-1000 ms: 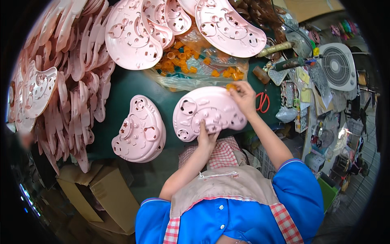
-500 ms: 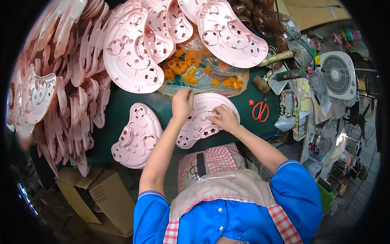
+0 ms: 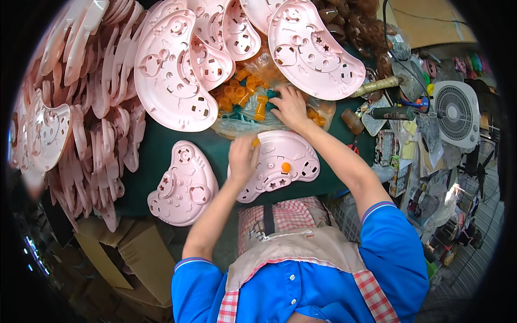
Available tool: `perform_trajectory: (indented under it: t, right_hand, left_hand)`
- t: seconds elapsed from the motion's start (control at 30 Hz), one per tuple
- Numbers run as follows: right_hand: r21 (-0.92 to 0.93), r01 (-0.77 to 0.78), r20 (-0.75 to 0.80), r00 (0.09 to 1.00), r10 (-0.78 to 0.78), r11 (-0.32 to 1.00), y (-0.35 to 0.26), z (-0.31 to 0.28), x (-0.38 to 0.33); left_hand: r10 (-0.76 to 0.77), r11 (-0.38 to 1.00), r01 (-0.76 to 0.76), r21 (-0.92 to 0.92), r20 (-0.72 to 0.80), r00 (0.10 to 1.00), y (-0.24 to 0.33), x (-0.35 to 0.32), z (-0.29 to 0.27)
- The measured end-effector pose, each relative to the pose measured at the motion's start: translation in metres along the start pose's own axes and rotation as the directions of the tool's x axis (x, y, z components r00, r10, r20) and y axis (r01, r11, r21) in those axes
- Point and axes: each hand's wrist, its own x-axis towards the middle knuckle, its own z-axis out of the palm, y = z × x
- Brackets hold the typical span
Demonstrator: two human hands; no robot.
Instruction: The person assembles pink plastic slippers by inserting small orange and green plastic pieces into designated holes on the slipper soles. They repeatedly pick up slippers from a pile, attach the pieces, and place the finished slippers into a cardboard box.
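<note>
In front of me lies a pink curved plastic panel with star-shaped and square cutouts, and an orange cap sits in it. Over its left end is my left hand, closed on a small orange plastic cap. My right hand reaches beyond the panel, over an open clear plastic bag. Its fingers are apart beside green caps and orange caps in the bag. Left of my left forearm rests a second pink panel.
Large pink panels lie overlapped at the back, and a tall stack of them fills the left. Brown plastic parts are heaped at the back right. A white fan stands far right; a cardboard box sits below left.
My right hand has moved from the panel up to the bag, leaving an orange cap in the panel. My left hand has come down slightly, with an orange cap now showing in its fingers.
</note>
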Motion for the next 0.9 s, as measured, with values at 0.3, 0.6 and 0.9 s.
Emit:
perform_trajectory:
  t: [0.3, 0.6, 0.9]
  right_hand:
    - [0.021, 0.143, 0.622, 0.773, -0.125, 0.989, -0.079, -0.045, -0.097]
    - [0.154, -0.189, 0.326, 0.936, 0.130, 0.970, -0.082, -0.048, -0.147]
    - [0.417, -0.349, 0.230, 0.934, 0.275, 0.839, -0.081, -0.028, -0.181]
  left_hand:
    - [-0.090, 0.995, 0.087, -0.052, -0.048, 0.995, 0.020, -0.127, 0.022]
    - [-0.010, 0.997, 0.008, -0.077, -0.024, 1.000, 0.012, -0.103, 0.004]
    - [0.039, 0.999, -0.037, -0.010, 0.239, 0.970, 0.010, -0.051, 0.027]
